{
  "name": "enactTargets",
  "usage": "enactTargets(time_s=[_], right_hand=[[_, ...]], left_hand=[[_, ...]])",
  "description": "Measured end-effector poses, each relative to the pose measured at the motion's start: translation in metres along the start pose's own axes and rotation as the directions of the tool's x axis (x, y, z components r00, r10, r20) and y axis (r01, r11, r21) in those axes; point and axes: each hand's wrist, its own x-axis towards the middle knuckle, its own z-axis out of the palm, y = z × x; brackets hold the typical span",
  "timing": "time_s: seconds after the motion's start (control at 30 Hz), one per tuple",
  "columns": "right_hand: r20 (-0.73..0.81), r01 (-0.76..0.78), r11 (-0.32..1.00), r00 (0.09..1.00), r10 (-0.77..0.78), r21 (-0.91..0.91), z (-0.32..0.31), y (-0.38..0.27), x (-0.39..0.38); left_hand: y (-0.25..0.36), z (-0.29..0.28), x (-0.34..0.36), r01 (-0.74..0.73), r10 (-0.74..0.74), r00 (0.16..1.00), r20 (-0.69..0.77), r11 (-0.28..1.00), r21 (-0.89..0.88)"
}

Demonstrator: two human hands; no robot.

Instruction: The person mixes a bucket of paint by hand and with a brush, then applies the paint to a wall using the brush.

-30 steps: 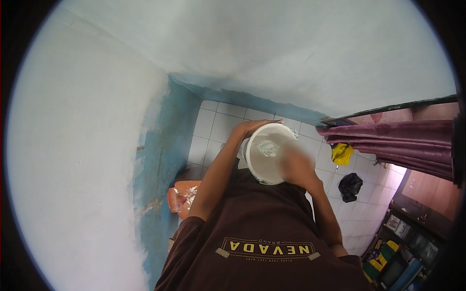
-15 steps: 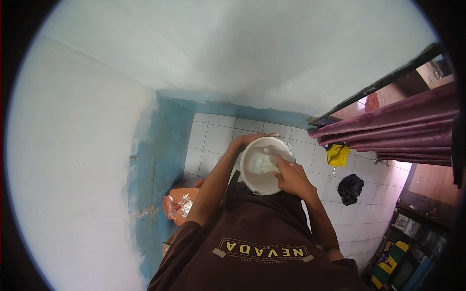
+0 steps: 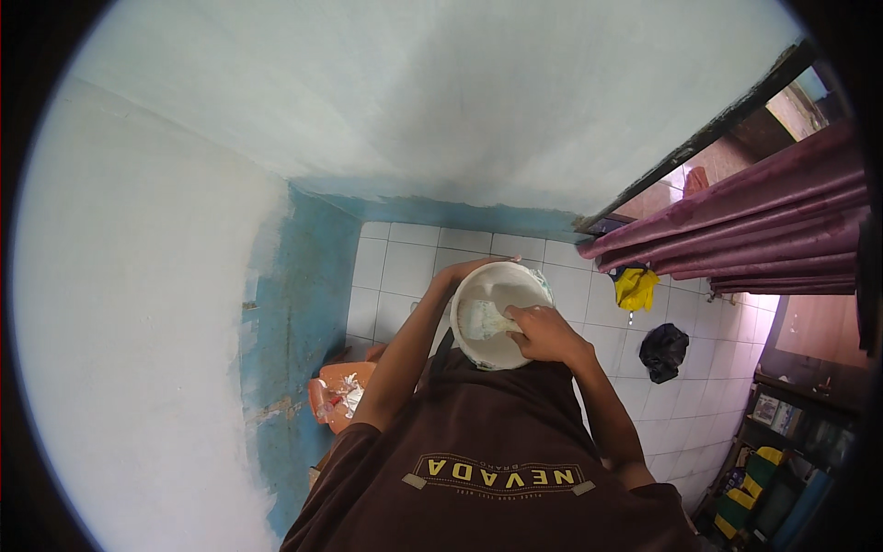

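Note:
Against my front I hold a white bucket (image 3: 474,353), tilted so its inside shows, with pale wet paint or filler smeared within and on its rim. My left hand (image 3: 466,269) reaches round its far left side and grips it; some of the fingers are hidden behind the rim. Over the right part of the opening, my right hand (image 3: 544,335) is closed, fingers curled down into the bucket. Whatever it grips blends with the pale smears and cannot be made out.
An orange plastic chair (image 3: 322,396) with white splashes stands left by the blue-and-white wall (image 3: 285,368). A yellow cloth (image 3: 635,290) and a black plastic bag (image 3: 663,352) lie on the tiles, right. Purple curtains (image 3: 736,221) hang beyond; shelves (image 3: 782,414) stand lower right.
My right hand has shifted slightly lower and left inside the bucket, and its fingers have turned. My left hand still grips the bucket. The view has shifted slightly.

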Motion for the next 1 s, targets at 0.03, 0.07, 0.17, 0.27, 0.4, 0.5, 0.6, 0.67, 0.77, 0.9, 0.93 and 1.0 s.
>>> enactTargets(time_s=[0.03, 0.07, 0.17, 0.27, 0.4, 0.5, 0.6, 0.67, 0.77, 0.9, 0.93, 1.0], right_hand=[[0.006, 0.055, 0.994, 0.998, -0.056, 0.089, -0.001, 0.001, 0.003], [0.008, 0.108, 0.978, 0.994, -0.111, 0.178, -0.002, 0.002, 0.005], [0.041, 0.153, 0.961, 0.985, -0.166, 0.23, -0.015, 0.0, 0.011], [0.135, 0.077, 0.974, 0.985, -0.107, 0.212, -0.029, -0.007, 0.018], [0.3, -0.063, 0.947, 0.953, -0.036, 0.314, -0.035, -0.003, 0.013], [0.156, 0.11, 0.979, 0.978, -0.137, 0.171, -0.028, 0.007, 0.002], [0.025, 0.039, 0.988, 0.999, -0.035, -0.148, -0.026, -0.017, -0.001], [0.0, -0.151, 0.98, 0.988, 0.152, -0.131, -0.016, -0.033, -0.003], [-0.168, 0.001, 0.99, 0.985, -0.024, -0.14, 0.005, -0.028, -0.004], [-0.151, -0.044, 0.997, 0.988, 0.033, -0.067, 0.02, -0.023, -0.005], [-0.095, -0.03, 1.0, 0.995, 0.03, 0.006, 0.021, -0.025, 0.0], [-0.022, -0.011, 0.997, 1.0, 0.013, 0.074, 0.019, -0.028, 0.011]], left_hand=[[-0.002, 0.0, -0.001, -0.018, 0.018, 1.0, -0.004, 0.999, 0.027], [-0.004, 0.0, -0.001, -0.042, 0.043, 0.999, -0.013, 0.997, 0.058], [-0.012, 0.004, 0.002, -0.122, 0.127, 0.992, -0.019, 0.981, 0.152], [-0.019, 0.001, 0.008, -0.19, 0.194, 0.981, 0.006, 0.958, 0.214], [-0.03, -0.006, 0.018, -0.266, 0.264, 0.963, 0.047, 0.918, 0.295], [-0.033, -0.004, 0.021, -0.353, 0.345, 0.935, 0.088, 0.865, 0.356], [-0.04, 0.001, 0.016, -0.415, 0.42, 0.905, 0.071, 0.828, 0.377], [-0.037, 0.003, 0.009, -0.386, 0.41, 0.912, 0.013, 0.846, 0.369], [-0.046, 0.002, 0.0, -0.445, 0.485, 0.875, -0.009, 0.81, 0.383], [-0.029, 0.015, -0.023, -0.398, 0.473, 0.878, -0.065, 0.801, 0.448], [-0.031, 0.01, -0.022, -0.333, 0.386, 0.919, -0.083, 0.871, 0.361], [-0.044, 0.005, -0.029, -0.264, 0.299, 0.948, -0.106, 0.929, 0.259]])
